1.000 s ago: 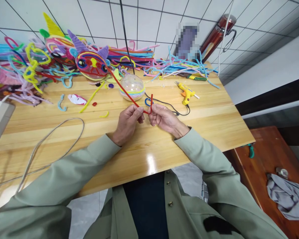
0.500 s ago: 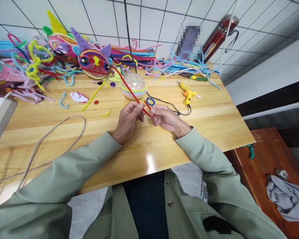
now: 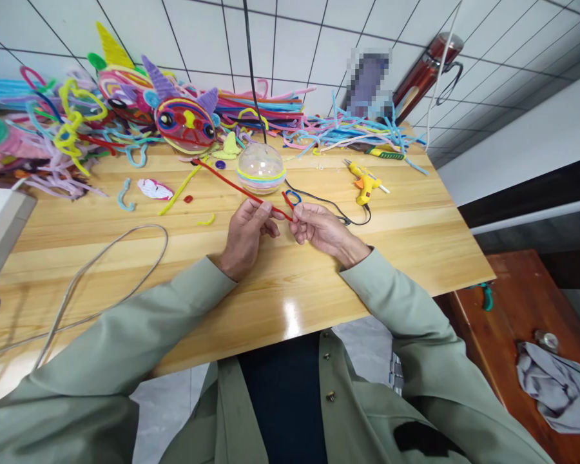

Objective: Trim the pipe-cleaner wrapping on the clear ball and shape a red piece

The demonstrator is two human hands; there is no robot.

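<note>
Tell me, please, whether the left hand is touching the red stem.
Touching. The head view shows the left hand pinching the red stem, which runs into its grip and comes out on the other side.

Pale wood table (image 3: pixel 415 238), white tiled wall (image 3: pixel 297 38) behind.
Wall is dark-grouted, runs past the far edge and far right corner. Pale panel (image 3: pixel 526 142) with dark band (image 3: pixel 536 183) below it, off the right edge. Red-brown wooden furniture (image 3: pixel 522 299) just off near right corner. Grey floor (image 3: pixel 367 351) below near edge. Bright glare spot (image 3: pixel 291 316) by near edge.
</note>
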